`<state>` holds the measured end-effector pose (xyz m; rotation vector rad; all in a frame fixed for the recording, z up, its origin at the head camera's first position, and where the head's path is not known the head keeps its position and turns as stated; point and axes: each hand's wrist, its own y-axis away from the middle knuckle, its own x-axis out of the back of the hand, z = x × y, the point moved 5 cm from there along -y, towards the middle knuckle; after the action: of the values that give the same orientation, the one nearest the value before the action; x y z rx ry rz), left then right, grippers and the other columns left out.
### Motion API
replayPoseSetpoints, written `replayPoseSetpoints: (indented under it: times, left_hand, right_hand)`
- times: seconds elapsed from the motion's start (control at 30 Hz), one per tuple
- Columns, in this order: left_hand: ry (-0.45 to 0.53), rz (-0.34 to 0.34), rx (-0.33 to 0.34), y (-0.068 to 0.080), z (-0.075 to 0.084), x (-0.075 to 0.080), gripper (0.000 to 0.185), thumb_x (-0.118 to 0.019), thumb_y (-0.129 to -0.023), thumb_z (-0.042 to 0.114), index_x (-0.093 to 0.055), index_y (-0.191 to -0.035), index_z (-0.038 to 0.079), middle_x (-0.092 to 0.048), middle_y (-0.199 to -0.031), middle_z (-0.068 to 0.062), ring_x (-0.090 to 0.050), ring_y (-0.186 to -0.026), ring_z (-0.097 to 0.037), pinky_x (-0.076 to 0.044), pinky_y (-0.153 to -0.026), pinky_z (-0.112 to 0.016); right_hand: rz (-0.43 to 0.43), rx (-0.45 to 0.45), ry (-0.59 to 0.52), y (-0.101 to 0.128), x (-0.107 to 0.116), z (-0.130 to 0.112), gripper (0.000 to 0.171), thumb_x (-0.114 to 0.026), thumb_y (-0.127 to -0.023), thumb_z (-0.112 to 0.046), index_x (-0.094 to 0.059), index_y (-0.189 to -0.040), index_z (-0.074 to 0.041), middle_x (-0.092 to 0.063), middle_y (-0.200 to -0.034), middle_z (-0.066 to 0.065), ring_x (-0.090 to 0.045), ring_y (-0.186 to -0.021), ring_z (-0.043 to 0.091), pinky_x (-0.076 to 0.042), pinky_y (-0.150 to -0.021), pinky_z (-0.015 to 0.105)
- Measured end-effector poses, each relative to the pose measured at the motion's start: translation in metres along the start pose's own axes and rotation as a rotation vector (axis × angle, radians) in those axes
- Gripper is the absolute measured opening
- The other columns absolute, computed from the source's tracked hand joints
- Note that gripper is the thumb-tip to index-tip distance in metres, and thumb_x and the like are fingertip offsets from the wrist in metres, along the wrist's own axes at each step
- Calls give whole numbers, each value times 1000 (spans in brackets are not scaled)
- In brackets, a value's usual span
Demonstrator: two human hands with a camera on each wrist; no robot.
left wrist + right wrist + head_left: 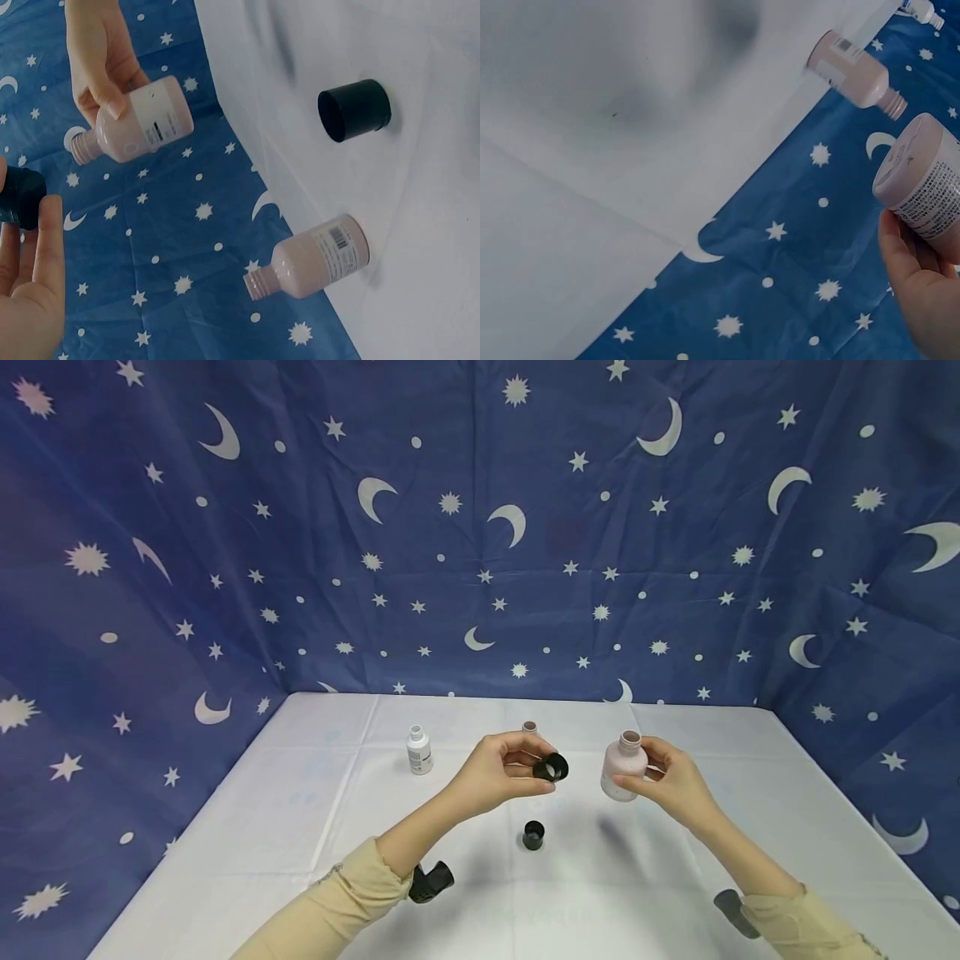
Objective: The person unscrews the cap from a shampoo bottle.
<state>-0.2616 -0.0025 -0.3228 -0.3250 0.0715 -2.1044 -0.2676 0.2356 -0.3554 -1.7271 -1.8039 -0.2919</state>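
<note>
My left hand (pixel 495 774) pinches a black screw cap (pixel 561 766) between fingertips and thumb, raised over the table. To its right, my right hand (pixel 678 783) grips an uncapped pink bottle (pixel 622 770) round its body, upright and off the table. The left wrist view shows the threaded neck of this bottle (pixel 88 147) bare; the right wrist view shows its base and printed label (pixel 930 202). A second uncapped pink bottle (pixel 319 257) stands on the table, mostly hidden behind my left hand in the head view. Another black cap (pixel 533 835) sits on the table below my hands.
An uncapped white bottle (pixel 419 751) stands on the table left of my left hand. White cloth (pixel 247 852) covers the table. A blue curtain with moons and stars (pixel 450 568) hangs behind it and along both sides. Black devices (pixel 432 882) show at both wrists.
</note>
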Motion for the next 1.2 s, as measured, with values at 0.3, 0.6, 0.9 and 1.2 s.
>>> replayPoseSetpoints:
  times: [0.3, 0.6, 0.9, 1.2]
  left_hand:
    - [-75, -20, -58, -7, -6, -13, 39, -75, -75, -3, -64, -113, -2, -64, -110, -20, -67, -95, -19, -55, -84, -21]
    - [-228, 34, -60, -23, -22, -28, 34, -78, -74, 3, -68, -107, 3, -70, -98, -13, -65, -86, -16, -54, -77, -16]
    - [-272, 3, 34, -43, -41, -57, 32, -79, -73, 2, -69, -103, 3, -70, -102, -10, -68, -83, -12, -53, -71, -11]
    - [-310, -11, 43, -49, -55, -84, 29, -80, -71, 1, -69, -99, 2, -71, -93, -8, -68, -75, -6, -51, -67, -9]
  right_hand:
    - [19, -56, 62, -15, 10, 14, 61, -74, -81, -17, -46, -127, 10, -54, -124, 30, -56, -112, 41, -52, -92, 41]
    - [29, -15, 99, -33, 14, 29, 58, -73, -82, -12, -45, -126, 13, -54, -123, 34, -56, -111, 44, -50, -93, 48]
    - [-9, -23, 108, -48, 13, 50, 57, -71, -83, -11, -44, -126, 13, -53, -123, 34, -55, -112, 47, -50, -92, 53]
    - [-1, -59, 128, -56, 13, 72, 55, -73, -81, -13, -46, -121, 15, -55, -118, 35, -57, -108, 45, -55, -85, 46]
